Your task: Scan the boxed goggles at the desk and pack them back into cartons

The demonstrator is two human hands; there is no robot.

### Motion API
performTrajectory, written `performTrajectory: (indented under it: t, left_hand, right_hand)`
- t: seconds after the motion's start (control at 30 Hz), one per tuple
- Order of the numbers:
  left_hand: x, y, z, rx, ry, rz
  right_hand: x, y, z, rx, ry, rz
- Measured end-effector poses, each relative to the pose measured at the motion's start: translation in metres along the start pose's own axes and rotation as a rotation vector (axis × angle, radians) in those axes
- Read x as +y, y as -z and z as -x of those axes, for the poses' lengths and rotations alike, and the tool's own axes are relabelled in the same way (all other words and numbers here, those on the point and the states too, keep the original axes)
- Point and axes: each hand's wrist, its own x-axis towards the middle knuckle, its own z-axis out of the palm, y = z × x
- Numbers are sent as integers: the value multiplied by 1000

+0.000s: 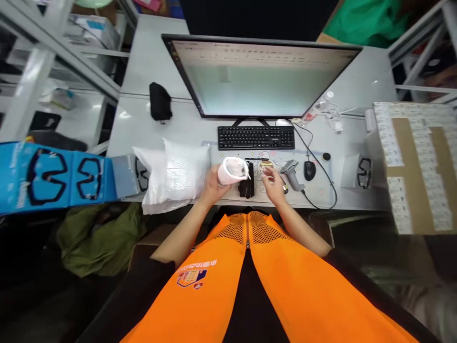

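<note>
Head view, landmark: I am taking the keyboard (256,137) as reference; everything below is placed from it.
Left hand: my left hand (214,186) is gripping a white roll (233,170), fingers curled around its body, just in front of the keyboard.
Roll axis: lying roughly level, open end facing right, towards the other hand.
Right hand: my right hand (274,185) is hovering loosely curled, holding nothing I can make out, front-right of the keyboard, near the scanner (292,172).
Between hands: a black device (247,182) is standing there.
Containers: a white padded bag (174,177) is lying left of the keyboard; contents hidden.
</note>
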Motion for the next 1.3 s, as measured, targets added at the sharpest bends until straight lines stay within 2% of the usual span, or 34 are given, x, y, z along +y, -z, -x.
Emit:
performTrajectory:
  t: [0.07,0.13,0.2,0.3,0.43,0.57,0.67,0.8,0.93,1.0,1.1,1.23,1.3]
  left_hand:
    - [18,10,5,-17,-179,-36]
    - [34,12,7,-25,-259,-71]
    - [46,9,9,-26,-271,-110]
    - [55,-2,12,-24,-238,-163]
    - [61,-12,14,-14,-220,-184]
    - [67,-16,13,2,-235,-188]
    - [69,-20,13,-36,-215,-184]
    - [73,-21,9,-86,-224,-126]
    - [80,-19,3,-176,-219,-41]
    - [82,-18,2,-218,-174,-7]
    - [81,-16,5,-226,-81,74]
    - [79,-15,14,-226,9,154]
    - [80,-14,17,-221,11,158]
  right_hand:
    - [-35,21,-1,-63,212,-49]
    - [-76,39,0,-185,449,-31]
    - [-110,51,1,-286,620,11]
    - [-136,61,0,-386,714,102]
    - [-129,66,-6,-458,685,268]
    - [-115,68,-9,-427,632,427]
    - [-110,71,-12,-414,611,449]
    - [-111,75,-18,-477,543,262]
    - [-117,75,-19,-544,212,-87]
    - [-121,75,-18,-605,108,-193]
    - [-122,79,-18,-618,147,-196]
    - [-122,88,-16,-516,282,-98]
    - [-124,90,-12,-513,385,-24]
